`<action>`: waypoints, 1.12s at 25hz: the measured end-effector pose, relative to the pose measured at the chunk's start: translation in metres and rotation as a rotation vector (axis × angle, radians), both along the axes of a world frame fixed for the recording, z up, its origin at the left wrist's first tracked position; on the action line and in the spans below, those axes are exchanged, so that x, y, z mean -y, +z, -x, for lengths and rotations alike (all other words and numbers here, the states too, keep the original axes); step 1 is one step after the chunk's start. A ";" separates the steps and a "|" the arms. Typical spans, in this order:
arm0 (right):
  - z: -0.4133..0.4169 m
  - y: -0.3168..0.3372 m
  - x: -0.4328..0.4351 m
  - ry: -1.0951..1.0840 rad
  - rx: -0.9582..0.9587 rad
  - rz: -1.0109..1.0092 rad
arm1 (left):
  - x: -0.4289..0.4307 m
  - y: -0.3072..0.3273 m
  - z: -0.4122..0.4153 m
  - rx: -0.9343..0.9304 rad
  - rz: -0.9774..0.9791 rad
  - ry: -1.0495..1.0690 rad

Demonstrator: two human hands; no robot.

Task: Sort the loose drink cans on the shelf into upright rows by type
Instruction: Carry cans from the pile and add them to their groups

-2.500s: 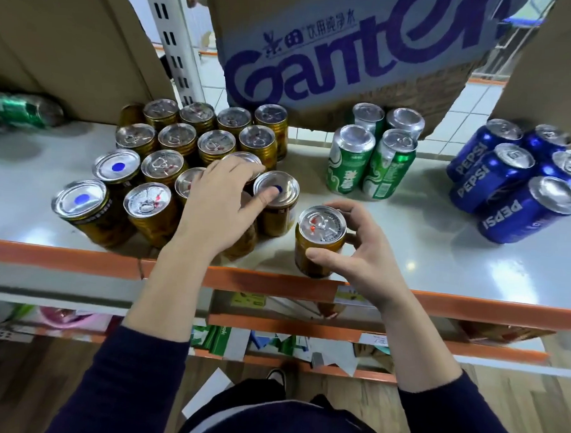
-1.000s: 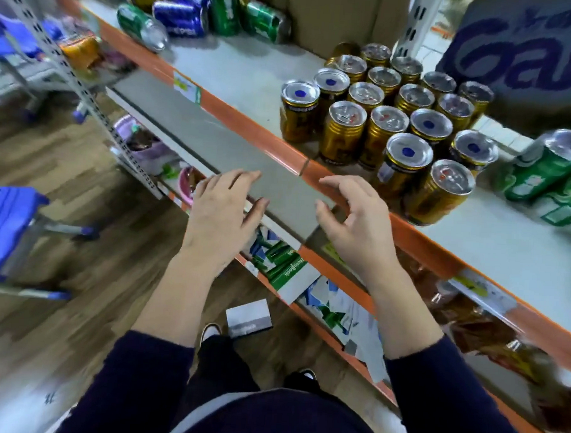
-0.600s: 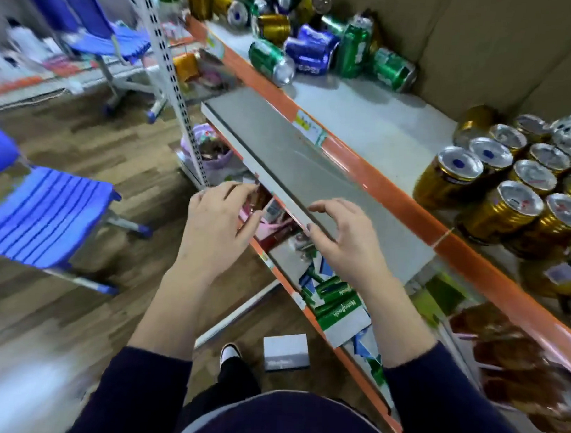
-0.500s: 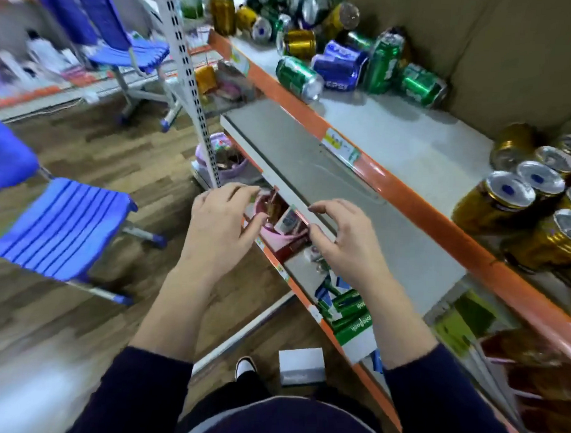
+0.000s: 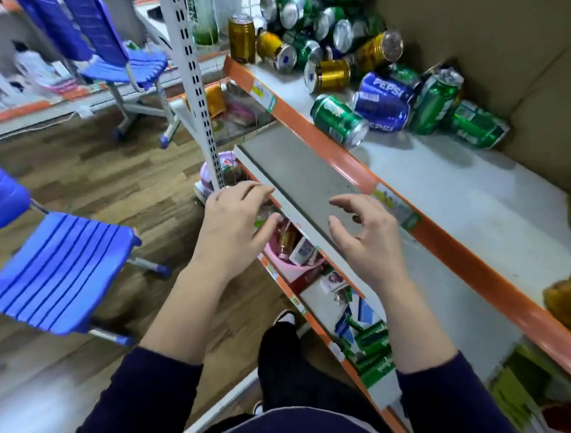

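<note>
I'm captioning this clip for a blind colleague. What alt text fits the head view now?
Two empty, open hands, the left hand and the right hand, hover before a store shelf; at its far end green, blue and gold drink cans sit in a jumbled pile. A blue chair stands on the floor at left.
</note>
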State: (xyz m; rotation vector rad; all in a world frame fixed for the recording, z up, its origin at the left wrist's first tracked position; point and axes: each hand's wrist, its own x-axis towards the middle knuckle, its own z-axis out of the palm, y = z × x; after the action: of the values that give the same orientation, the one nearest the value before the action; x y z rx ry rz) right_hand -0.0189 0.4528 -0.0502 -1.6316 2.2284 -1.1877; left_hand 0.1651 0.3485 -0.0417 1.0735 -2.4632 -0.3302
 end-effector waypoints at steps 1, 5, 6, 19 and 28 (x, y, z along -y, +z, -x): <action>0.006 0.002 0.018 -0.002 -0.005 0.028 | 0.016 0.001 0.007 0.002 0.011 -0.006; 0.044 0.019 0.099 -0.019 0.003 0.165 | 0.094 0.010 0.043 -0.003 0.060 -0.031; 0.055 0.026 0.119 -0.033 0.008 0.187 | 0.113 0.015 0.054 0.004 0.067 -0.038; 0.140 0.040 0.265 0.154 -0.158 -0.649 | 0.280 0.014 0.163 -0.017 -0.012 -0.127; 0.152 0.053 0.317 -0.168 0.185 -0.017 | 0.382 0.027 0.203 -0.138 0.022 -0.260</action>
State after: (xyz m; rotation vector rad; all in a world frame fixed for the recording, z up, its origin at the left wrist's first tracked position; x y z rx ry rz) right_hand -0.1705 0.1354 0.0023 -1.2902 2.2852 -1.2972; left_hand -0.0378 -0.0338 -0.0150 0.6960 -2.4758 -0.4392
